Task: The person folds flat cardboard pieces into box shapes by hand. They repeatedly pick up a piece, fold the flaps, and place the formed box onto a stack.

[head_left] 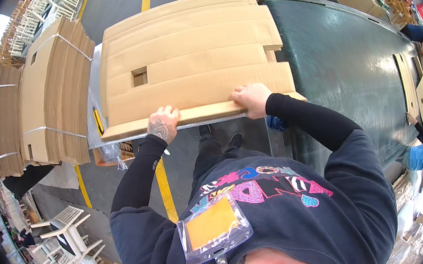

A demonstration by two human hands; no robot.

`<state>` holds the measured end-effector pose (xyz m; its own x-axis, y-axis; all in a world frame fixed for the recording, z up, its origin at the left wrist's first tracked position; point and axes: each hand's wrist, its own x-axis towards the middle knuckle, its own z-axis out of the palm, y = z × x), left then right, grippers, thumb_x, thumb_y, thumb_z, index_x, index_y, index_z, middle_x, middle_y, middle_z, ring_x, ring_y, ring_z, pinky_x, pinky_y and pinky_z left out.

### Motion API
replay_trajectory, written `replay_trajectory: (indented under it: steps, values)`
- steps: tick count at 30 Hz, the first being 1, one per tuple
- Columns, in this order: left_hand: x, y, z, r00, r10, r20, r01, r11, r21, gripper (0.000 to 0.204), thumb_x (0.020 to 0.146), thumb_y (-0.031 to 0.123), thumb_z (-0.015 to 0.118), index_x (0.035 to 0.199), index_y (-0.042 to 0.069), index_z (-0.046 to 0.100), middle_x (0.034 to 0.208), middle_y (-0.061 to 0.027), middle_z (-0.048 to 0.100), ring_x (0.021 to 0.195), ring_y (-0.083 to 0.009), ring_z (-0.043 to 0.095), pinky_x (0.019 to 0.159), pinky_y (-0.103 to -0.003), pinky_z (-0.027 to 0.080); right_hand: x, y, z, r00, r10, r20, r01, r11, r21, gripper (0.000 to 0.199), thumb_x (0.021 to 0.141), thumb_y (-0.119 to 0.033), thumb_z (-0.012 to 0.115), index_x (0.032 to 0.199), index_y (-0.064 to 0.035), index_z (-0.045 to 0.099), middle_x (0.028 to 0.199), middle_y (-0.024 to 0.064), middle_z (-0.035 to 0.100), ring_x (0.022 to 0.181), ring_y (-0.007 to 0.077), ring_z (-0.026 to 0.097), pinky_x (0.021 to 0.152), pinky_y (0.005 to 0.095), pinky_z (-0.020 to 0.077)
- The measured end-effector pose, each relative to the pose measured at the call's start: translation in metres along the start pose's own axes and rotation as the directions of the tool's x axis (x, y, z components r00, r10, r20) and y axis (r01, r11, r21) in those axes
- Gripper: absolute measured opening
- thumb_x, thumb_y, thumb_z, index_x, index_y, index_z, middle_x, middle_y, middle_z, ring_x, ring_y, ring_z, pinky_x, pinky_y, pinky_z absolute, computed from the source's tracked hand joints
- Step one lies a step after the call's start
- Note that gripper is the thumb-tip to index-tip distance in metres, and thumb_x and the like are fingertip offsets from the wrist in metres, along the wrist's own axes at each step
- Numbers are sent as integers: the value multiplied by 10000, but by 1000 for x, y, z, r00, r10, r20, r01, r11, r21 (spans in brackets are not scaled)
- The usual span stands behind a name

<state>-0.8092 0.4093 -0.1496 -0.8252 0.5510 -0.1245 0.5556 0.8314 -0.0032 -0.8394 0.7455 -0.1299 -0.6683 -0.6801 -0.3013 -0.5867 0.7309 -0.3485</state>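
Note:
In front of me lies a stack of flat brown cardboard sheets [188,64] with creases across them and a small square cutout. My left hand [164,123], closed, grips the folded near edge of the top sheet. Farther right along that edge, my right hand [252,99] has its fingers curled over the cardboard, its thumb side partly hidden. A yellow and black utility knife [98,121] lies just left of the stack, apart from both hands.
A dark green conveyor belt [339,65] runs off to the right, where people stand beside more cardboard [407,86]. Strapped cardboard bundles [51,98] rise at the left. White chairs [71,231] are piled at lower left, and an open box with plastic [112,153] sits below the table.

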Motion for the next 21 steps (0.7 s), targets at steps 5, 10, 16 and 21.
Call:
replay_trajectory:
  steps: [5, 10, 16, 21]
  values:
    - [-30, 34, 33, 998, 63, -3, -63, 998, -27, 279, 705, 107, 658, 975, 35, 641, 887, -99, 598, 841, -271, 640, 679, -377, 548, 86, -22, -47, 961, -185, 205, 100, 925, 366, 627, 776, -614, 751, 1098, -79, 690, 1025, 167, 721, 1006, 345, 677, 859, 449, 538]
    - [-20, 43, 26, 985, 87, -146, -89, 996, -4, 125, 780, 177, 633, 849, 76, 659, 827, -64, 598, 802, -223, 634, 603, -351, 525, 211, -35, -12, 753, -76, -654, 21, 996, -91, 543, 952, -509, 563, 1329, -118, 579, 1335, 164, 562, 1288, 364, 482, 1071, 512, 385]
    - [-12, 35, 7, 993, 115, 29, -110, 984, -141, 87, 773, 164, 634, 760, 84, 665, 764, -69, 617, 728, -233, 650, 574, -354, 534, 237, -43, 29, 852, -52, -522, 35, 998, -42, 583, 953, -439, 550, 1440, -124, 486, 1483, 184, 429, 1444, 389, 311, 1195, 616, 178]
    - [27, -1, -50, 924, 343, 171, -244, 871, -427, 132, 711, 157, 658, 770, 39, 660, 738, -134, 641, 686, -279, 676, 559, -386, 539, 238, -33, 25, 871, -124, -476, 106, 992, -63, 549, 936, -409, 554, 1401, -120, 528, 1475, 161, 451, 1441, 366, 324, 1187, 640, 171]
